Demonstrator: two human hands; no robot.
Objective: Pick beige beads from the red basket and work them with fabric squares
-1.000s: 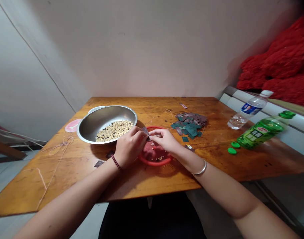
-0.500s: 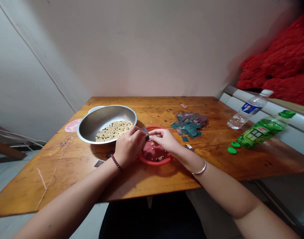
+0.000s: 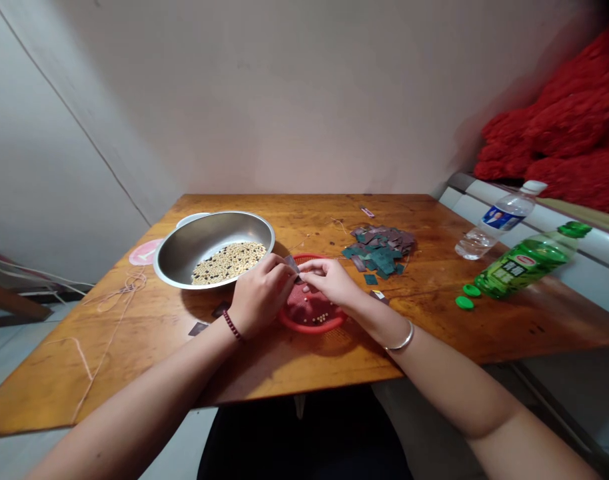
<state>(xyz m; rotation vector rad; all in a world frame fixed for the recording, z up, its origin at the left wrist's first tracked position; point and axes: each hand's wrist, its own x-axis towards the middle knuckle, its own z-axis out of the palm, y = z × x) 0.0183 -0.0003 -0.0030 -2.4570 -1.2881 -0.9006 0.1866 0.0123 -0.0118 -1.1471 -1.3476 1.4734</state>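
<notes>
Wooden table (image 3: 264,380) against a pale wall (image 3: 304,100), steel bowl (image 3: 212,232) at ten o'clock from the red basket (image 3: 309,329), patch pile (image 3: 382,247) at two, green bottle (image 3: 524,267) near three, and left hand (image 3: 264,290) and right hand (image 3: 328,280), partly hiding the basket, each pinch their grip closed on a small dark patch (image 3: 292,264) above it!

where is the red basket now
In the head view, the red basket sits mid-picture on the table, partly hidden by the left hand and right hand, between the steel bowl, left, and the heap of squares, right.
</notes>
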